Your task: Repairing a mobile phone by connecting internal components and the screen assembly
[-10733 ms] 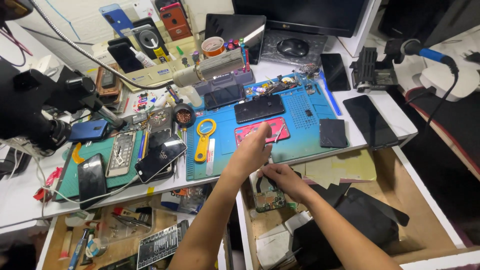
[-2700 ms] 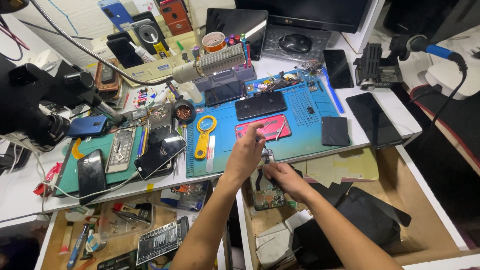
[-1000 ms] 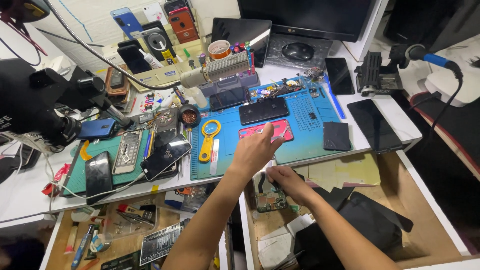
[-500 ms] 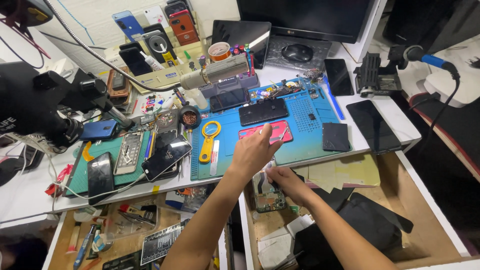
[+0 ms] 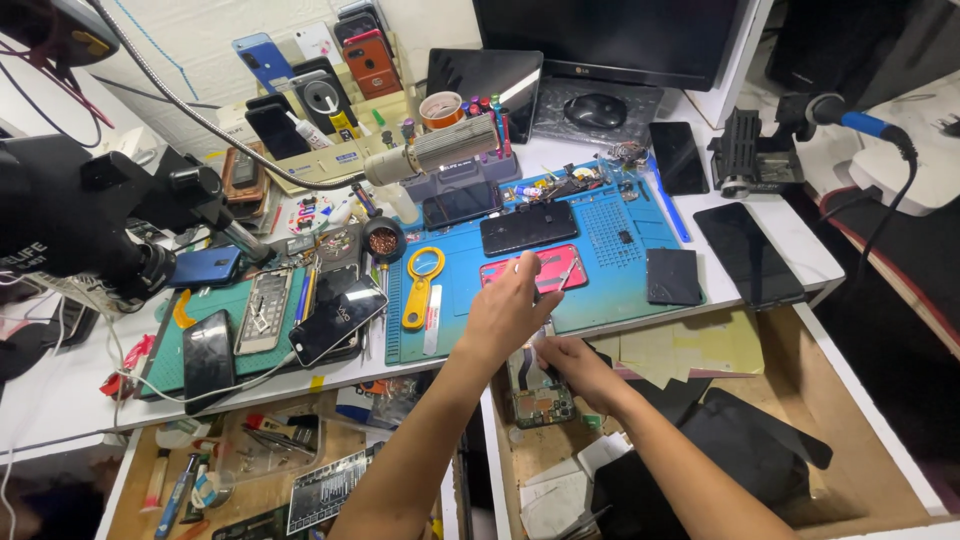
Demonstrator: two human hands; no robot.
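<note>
My left hand (image 5: 510, 312) reaches up over the front edge of the blue mat (image 5: 600, 270). Its grip is pinched shut on a thin pair of tweezers (image 5: 566, 274), whose tips point up and to the right over the red phone cover (image 5: 545, 268) lying on that mat. I cannot see how the fingers sit on the tweezers, since the back of the hand covers them. My right hand (image 5: 572, 365) sits just below the mat's front edge, over the open drawer (image 5: 790, 400). Its fingers are curled down onto the opened phone (image 5: 538, 385); whether they clamp it or only rest on it I cannot tell. The phone lies just below the mat, its long axis running toward and away from me, the near end pointing at me. Both hands hide its upper part, and its insides are too small to make out. On the mat above the red cover lies a black phone (image 5: 528, 227); left of that cover lies a yellow magnifier (image 5: 421, 285). The bench (image 5: 60, 390) carries the mat.
</note>
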